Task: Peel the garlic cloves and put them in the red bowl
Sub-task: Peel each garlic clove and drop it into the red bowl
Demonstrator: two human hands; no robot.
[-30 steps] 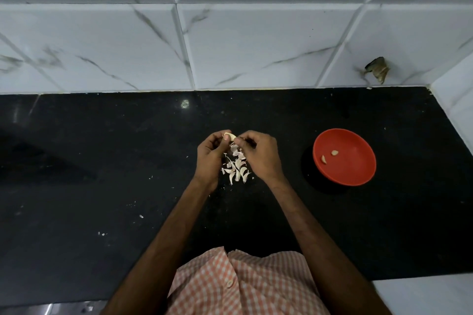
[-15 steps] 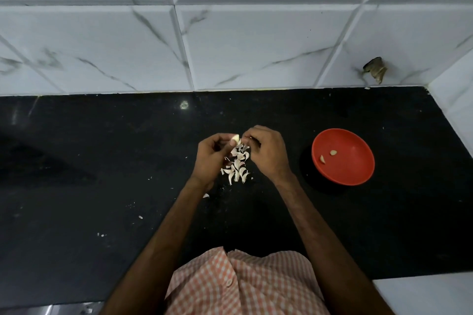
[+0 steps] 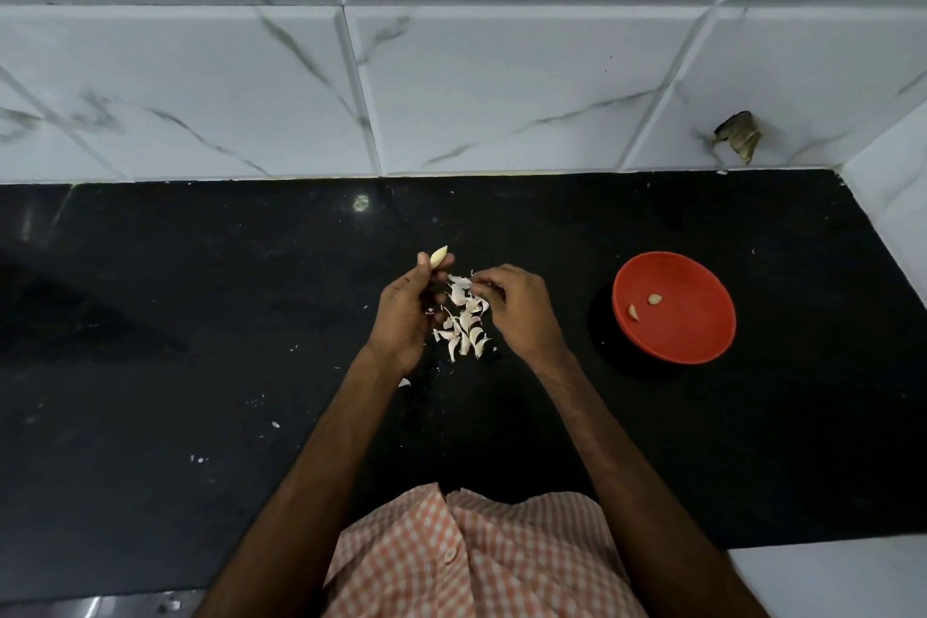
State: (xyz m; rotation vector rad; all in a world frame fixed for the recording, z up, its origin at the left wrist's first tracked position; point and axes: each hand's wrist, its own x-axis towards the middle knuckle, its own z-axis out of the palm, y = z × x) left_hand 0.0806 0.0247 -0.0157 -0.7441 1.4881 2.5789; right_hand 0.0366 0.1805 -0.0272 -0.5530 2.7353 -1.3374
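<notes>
My left hand (image 3: 409, 311) pinches a pale garlic clove (image 3: 438, 256) at its fingertips, held up above the black counter. My right hand (image 3: 516, 306) is just right of it, its fingertips pinching a strip of white garlic skin (image 3: 460, 280). Between and below both hands lies a small pile of garlic skins (image 3: 464, 324) on the counter. The red bowl (image 3: 702, 331) stands to the right, a hand's width from my right hand, with two peeled cloves (image 3: 633, 311) inside.
The black counter (image 3: 200, 316) ends at a white marble-tiled wall (image 3: 451, 90) behind and on the right. Loose skin flakes (image 3: 404, 382) dot the counter near my left arm. A dark scrap (image 3: 737, 141) sticks to the wall at the back right.
My hands have drawn apart. The left hand lifted the clove up and left, while the right hand pulled a strip of skin away to the right.
</notes>
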